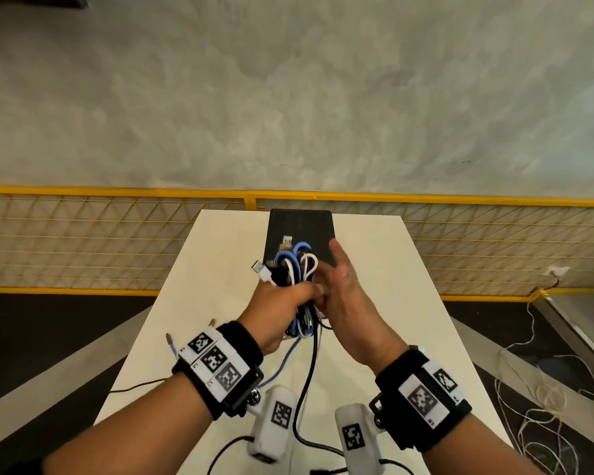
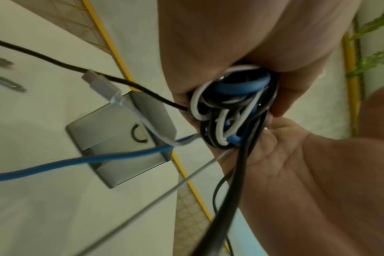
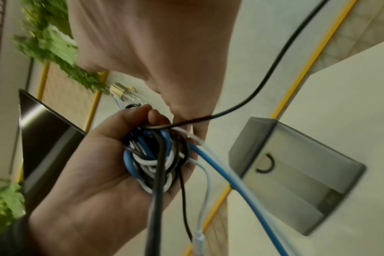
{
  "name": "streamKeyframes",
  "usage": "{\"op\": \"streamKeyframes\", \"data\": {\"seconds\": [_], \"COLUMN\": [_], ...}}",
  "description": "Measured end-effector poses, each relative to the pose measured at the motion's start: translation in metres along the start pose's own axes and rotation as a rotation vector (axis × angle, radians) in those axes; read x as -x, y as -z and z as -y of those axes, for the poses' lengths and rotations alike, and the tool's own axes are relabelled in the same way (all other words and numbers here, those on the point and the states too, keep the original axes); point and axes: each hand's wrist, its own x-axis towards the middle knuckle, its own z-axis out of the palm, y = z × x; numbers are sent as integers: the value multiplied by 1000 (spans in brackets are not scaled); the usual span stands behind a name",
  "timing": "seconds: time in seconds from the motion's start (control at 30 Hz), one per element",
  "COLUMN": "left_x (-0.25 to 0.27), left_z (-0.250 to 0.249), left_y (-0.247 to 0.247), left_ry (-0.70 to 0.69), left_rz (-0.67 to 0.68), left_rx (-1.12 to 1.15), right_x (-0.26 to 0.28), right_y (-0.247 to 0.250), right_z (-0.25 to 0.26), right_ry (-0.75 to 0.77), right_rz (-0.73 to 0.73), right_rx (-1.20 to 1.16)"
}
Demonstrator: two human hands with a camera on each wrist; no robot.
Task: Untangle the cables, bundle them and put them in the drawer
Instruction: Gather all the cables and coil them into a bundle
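My left hand [image 1: 282,296] grips a coiled cable bundle [image 1: 295,265] of blue, white and black cables above the white table [image 1: 220,255]. The right hand [image 1: 340,289] lies against the bundle's right side with its thumb up and its fingers curled at the coil [image 2: 230,107]. A thin black cable [image 3: 263,83] runs out from under those fingers. Loose blue [image 1: 282,363] and thick black [image 1: 311,365] tails hang down to the table. A white plug [image 1: 259,269] sticks out on the left. The small grey drawer box [image 2: 121,142] with a C-shaped handle stands below on the table [image 3: 296,173].
A black box [image 1: 300,224] stands at the table's far end, behind the bundle. Two cable plugs [image 1: 169,338] lie near the left edge. A yellow mesh fence [image 1: 117,234] runs beyond the table. White cords [image 1: 542,406] lie on the floor at the right.
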Motion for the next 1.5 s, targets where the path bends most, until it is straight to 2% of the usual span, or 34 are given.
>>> {"op": "streamKeyframes", "data": {"seconds": [0.07, 0.13, 0.37, 0.5, 0.6, 0.77, 0.9, 0.97, 1.07, 1.1, 1.2, 1.23, 1.33, 1.5], "left_x": [-1, 1, 16, 17, 13, 4, 0, -2, -1, 1, 2, 2, -2, -4], "left_z": [-17, -36, -69, -79, -92, -92, -66, -53, -34, -29, -21, -22, -23, -23], "left_y": [-3, -7, -23, -19, -13, -5, 1, 6, 10, 8, -2, -4, -2, 9], "left_ry": [-19, -26, 57, 21, -35, -87, -59, -41, 17, 33, 35, 24, 0, 34], "left_rz": [24, 64, 156, 132, 107, 115, 96, 54, 1, -3, -30, -34, -38, -46], "left_rx": [23, 18, 87, 34, 30, -46, -143, -175, -167, -160, -128, -113, -84, -72], "right_x": [0, -2, 12, 20, 26, 45, 48, 49, 40, 34, 22, 21, 22, 33], "right_y": [4, 8, -2, -2, -2, -5, 25, 40, 46, 42, 6, -3, -12, -7], "right_z": [13, 22, 13, 14, -3, -50, -65, -50, -20, -11, 0, -3, -18, -51], "right_ry": [102, 144, 30, -3, -119, -406, -473, -518, -349, -294, -157, -128, -179, -371], "right_rz": [7, 77, 295, 372, 397, 483, 601, 536, 336, 319, 408, 374, 243, 356], "right_rx": [-53, -47, -117, 61, 160, 302, 451, 432, 215, 147, 35, 15, 7, 309]}}
